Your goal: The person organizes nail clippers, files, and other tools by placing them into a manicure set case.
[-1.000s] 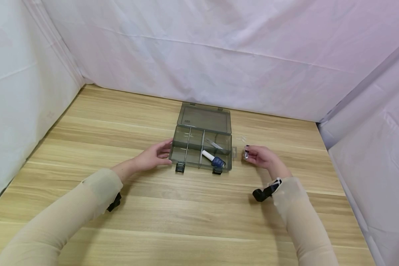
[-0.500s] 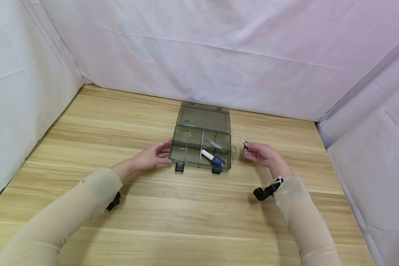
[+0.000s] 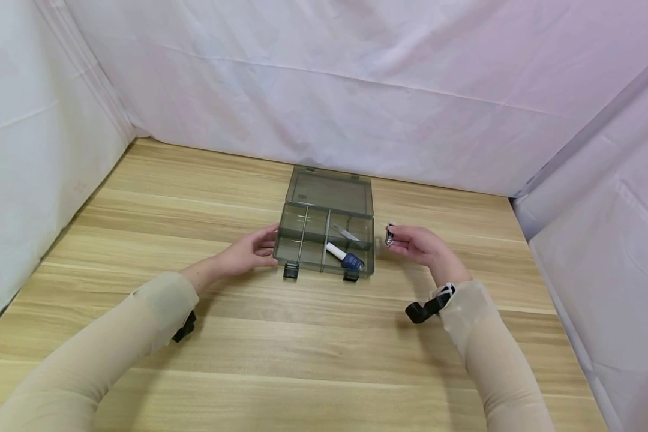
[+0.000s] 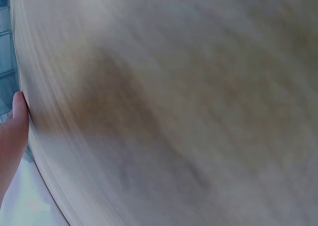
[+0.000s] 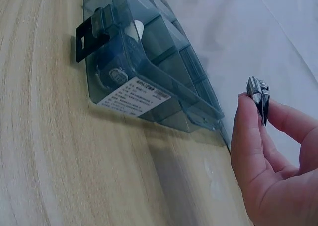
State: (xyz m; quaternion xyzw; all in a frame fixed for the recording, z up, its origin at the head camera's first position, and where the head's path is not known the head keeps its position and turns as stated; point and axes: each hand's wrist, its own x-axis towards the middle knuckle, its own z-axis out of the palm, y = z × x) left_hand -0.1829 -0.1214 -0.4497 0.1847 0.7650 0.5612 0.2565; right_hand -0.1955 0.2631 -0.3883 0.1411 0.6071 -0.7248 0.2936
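Observation:
A smoky transparent organiser box (image 3: 324,231) lies open on the wooden table (image 3: 194,198), its lid (image 3: 329,193) laid back flat. One compartment holds a blue-and-white bottle (image 3: 345,257), and a small metal tool (image 3: 348,234) lies behind it. My left hand (image 3: 251,251) rests against the box's left wall with its fingers relaxed. To the right of the box, my right hand (image 3: 417,245) pinches a small metal nail clipper (image 3: 390,234) (image 5: 259,98) between thumb and fingers, lifted off the table. The right wrist view shows the box (image 5: 149,72) side-on with a white label (image 5: 134,98).
White cloth walls (image 3: 356,90) enclose the table on the left, back and right. Black latches (image 3: 291,271) stick out from the box's front edge. A small clear scrap (image 3: 380,241) lies on the table by the box's right wall.
My right hand has carried the nail clipper leftward and slightly away from me, closer to the box's right wall. The left hand has stayed on the box.

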